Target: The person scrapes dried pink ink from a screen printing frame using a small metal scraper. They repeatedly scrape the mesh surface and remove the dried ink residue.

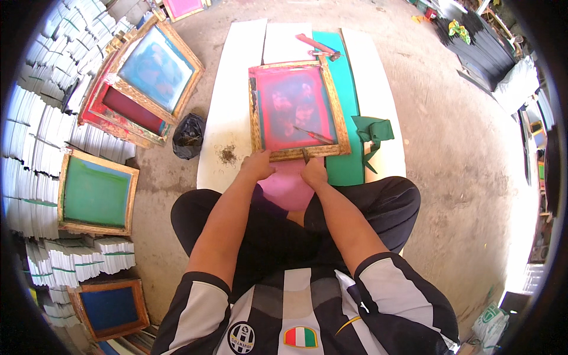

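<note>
So this rectangular wood-framed screen with pink-and-blue mesh (289,112) sits flat on the white boards (222,127). Left hand (258,165) has its fingers curled onto the near-left edge; right hand (315,172) is closed around what looks like a dark flat blade (306,155) at the near rail. If that slips, it could nick mesh or fingers. Tilting could slide the red-handled pointed tool (316,136) across the mesh.

Left head-worn fisheye, facing down past lap (275,244) toward framed screen (290,112).

Green-panelled wooden frame (97,192) beside white stacks (29,160), with a black plastic bag (189,137) nearby
</note>
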